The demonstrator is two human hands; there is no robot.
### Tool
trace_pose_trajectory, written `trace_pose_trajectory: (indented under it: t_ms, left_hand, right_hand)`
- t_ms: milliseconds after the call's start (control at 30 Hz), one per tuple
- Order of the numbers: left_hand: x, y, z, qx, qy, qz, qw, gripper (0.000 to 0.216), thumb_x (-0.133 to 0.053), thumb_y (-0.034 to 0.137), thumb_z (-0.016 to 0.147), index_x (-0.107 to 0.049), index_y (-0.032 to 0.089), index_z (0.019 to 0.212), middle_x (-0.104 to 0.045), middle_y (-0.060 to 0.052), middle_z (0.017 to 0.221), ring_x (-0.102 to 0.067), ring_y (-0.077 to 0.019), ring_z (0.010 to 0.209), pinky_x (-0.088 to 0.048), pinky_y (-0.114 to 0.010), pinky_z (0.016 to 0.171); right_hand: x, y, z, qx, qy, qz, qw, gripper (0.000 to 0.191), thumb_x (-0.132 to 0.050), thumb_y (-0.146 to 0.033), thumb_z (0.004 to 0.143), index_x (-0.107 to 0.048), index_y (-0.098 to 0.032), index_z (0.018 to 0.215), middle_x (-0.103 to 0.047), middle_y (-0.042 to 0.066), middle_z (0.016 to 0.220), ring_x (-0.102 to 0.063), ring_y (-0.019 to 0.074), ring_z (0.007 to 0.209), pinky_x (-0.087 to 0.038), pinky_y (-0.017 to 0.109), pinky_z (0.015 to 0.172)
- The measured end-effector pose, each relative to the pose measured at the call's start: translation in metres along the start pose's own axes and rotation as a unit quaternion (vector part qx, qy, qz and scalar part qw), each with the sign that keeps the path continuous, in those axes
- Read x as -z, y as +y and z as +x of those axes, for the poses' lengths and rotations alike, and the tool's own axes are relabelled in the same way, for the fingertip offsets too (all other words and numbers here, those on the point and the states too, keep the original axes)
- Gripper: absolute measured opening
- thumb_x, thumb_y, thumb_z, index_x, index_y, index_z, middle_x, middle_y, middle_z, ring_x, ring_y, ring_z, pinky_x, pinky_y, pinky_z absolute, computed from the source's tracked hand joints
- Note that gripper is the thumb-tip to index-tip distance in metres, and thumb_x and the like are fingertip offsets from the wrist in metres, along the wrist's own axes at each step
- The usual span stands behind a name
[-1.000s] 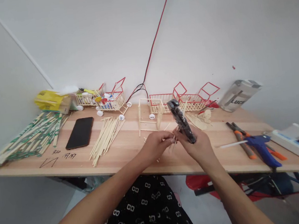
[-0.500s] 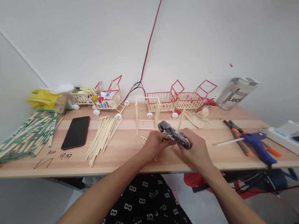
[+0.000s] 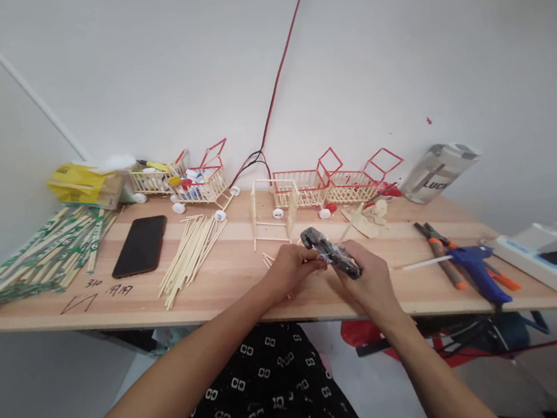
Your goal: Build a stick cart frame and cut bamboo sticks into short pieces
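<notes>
My right hand [image 3: 369,276] is wrapped round a black hand tool [image 3: 331,253] with a hooked end and shiny clear film on it; its exact kind is unclear. The hook points up and left, above the fingers of my left hand [image 3: 293,269]. That hand is closed in a pinch close beside the tool, and what lies in its fingertips is hidden. A pale stick [image 3: 351,222] slants up behind the tool. Beyond my left hand stands a small open frame of thin sticks [image 3: 272,238]. Short stick pieces [image 3: 268,260] lie by the left wrist.
Bundled sticks [image 3: 191,259], a phone [image 3: 140,246] and wrapped chopsticks [image 3: 47,259] lie to the left. Small stick carts [image 3: 203,189] with red trim line the wall. On the right are orange-handled pliers [image 3: 445,260], a blue glue gun [image 3: 477,273], a power strip [image 3: 541,263] and a tilted container [image 3: 440,174].
The black tool and my right hand have shifted slightly right. My left hand stays almost in place, still pinched. The view has moved a little.
</notes>
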State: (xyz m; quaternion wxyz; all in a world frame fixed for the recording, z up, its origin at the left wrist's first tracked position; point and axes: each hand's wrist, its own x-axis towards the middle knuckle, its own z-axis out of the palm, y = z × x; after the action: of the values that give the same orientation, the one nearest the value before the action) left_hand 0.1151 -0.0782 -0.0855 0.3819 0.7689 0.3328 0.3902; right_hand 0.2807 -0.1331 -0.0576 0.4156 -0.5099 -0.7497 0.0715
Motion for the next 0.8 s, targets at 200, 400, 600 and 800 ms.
trace_pose_trajectory:
  t_ms: [200, 400, 600, 800]
  left_hand:
    - [0.012, 0.019, -0.005, 0.042, -0.069, -0.076, 0.994, 0.024, -0.061, 0.031, 0.083, -0.073, 0.013, 0.075, -0.072, -0.002, 0.073, -0.063, -0.0149, 0.071, -0.044, -0.022, 0.069]
    - [0.013, 0.038, -0.018, 0.112, -0.088, -0.195, 0.970, 0.025, -0.062, 0.035, 0.080, -0.073, 0.012, 0.078, -0.073, -0.005, 0.076, -0.062, -0.0130, 0.068, -0.044, -0.021, 0.066]
    - [0.013, 0.051, -0.033, 0.144, -0.075, -0.260, 0.952, 0.030, -0.064, 0.036, 0.078, -0.067, 0.011, 0.063, -0.067, -0.004, 0.060, -0.056, -0.0101, 0.055, -0.043, -0.021, 0.060]
    - [0.036, 0.054, -0.048, 0.177, -0.071, -0.248, 0.950, 0.028, -0.065, 0.035, 0.079, -0.068, 0.011, 0.067, -0.068, -0.004, 0.064, -0.057, -0.0096, 0.057, -0.042, -0.020, 0.059]
  right_hand:
    - [0.004, -0.006, 0.007, -0.124, -0.027, 0.063, 0.990, 0.022, -0.058, -0.039, 0.083, -0.061, -0.018, 0.075, -0.062, 0.000, 0.070, -0.057, 0.0169, 0.067, -0.042, 0.025, 0.063]
    - [0.006, -0.018, 0.007, -0.214, -0.036, 0.133, 0.967, 0.035, -0.062, -0.050, 0.077, -0.063, -0.015, 0.075, -0.064, 0.003, 0.070, -0.059, 0.0192, 0.069, -0.044, 0.027, 0.065]
    - [0.005, -0.029, 0.004, -0.229, -0.056, 0.123, 0.964, 0.041, -0.059, -0.056, 0.077, -0.061, -0.015, 0.075, -0.059, 0.002, 0.068, -0.055, 0.0184, 0.067, -0.044, 0.028, 0.064]
    - [0.043, -0.015, -0.016, -0.212, -0.141, 0.139, 0.957, 0.051, -0.044, -0.060, 0.087, -0.056, -0.016, 0.109, -0.060, 0.004, 0.080, -0.056, 0.0207, 0.078, -0.045, 0.033, 0.077]
